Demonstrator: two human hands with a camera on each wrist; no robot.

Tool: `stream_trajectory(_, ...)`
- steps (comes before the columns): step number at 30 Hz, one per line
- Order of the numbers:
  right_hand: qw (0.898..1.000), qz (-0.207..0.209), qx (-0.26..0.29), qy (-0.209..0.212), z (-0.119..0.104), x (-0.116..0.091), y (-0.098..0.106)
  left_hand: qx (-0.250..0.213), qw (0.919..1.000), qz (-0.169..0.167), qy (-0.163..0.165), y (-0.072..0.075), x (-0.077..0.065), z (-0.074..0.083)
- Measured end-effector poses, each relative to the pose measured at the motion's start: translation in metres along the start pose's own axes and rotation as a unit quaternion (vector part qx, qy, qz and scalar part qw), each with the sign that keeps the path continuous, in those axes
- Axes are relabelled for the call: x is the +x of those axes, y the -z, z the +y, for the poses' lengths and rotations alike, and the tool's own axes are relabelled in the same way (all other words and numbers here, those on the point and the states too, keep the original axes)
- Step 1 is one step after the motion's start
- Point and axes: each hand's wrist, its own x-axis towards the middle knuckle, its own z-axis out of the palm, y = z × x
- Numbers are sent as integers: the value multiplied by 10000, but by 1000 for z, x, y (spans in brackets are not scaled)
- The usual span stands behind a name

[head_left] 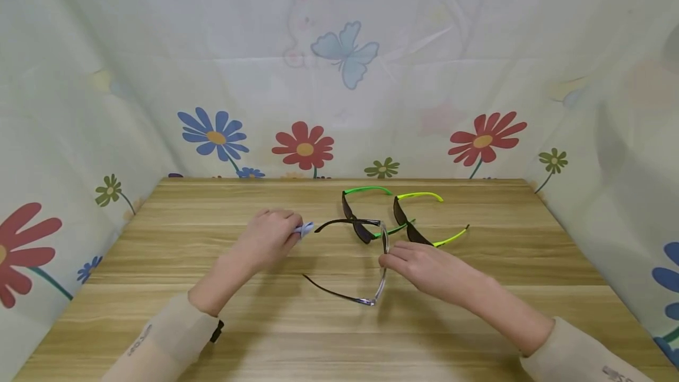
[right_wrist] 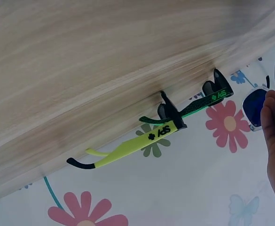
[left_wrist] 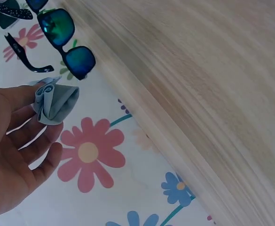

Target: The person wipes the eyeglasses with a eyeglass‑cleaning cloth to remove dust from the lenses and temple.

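My left hand (head_left: 270,237) pinches a crumpled light blue cloth (left_wrist: 57,101) between thumb and fingertips, above the table. My right hand (head_left: 424,267) grips sunglasses with a clear front (head_left: 381,287) by the middle of that front. Their dark arms are unfolded and point left toward the cloth, which is apart from them. In the right wrist view one blue lens (right_wrist: 256,107) shows beside the fingers. Behind lie green-armed sunglasses (head_left: 347,205), partly covered by the held pair, and yellow-armed sunglasses (head_left: 401,212) near my right hand.
Both lying pairs rest lenses-down on the wooden table (head_left: 239,335) with their arms spread. A white curtain (head_left: 392,134) printed with flowers and a butterfly hangs behind the table and on both sides.
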Motion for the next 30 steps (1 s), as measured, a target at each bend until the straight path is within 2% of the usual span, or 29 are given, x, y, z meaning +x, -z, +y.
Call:
stream_trajectory(11,9998,21,183,100,-5,5,-4,180,9998,44,16,4,9,15)
stream_trajectory(16,9997,52,127,206,-11,9,-4,183,9997,88,-150,4,14,24)
stream_trajectory(23,9991,217,122,354,-15,13,-6,244,9993,-129,-259,3,21,37)
stream_trajectory(30,9980,376,46,510,-18,17,-7,256,9988,-125,-386,2,27,47)
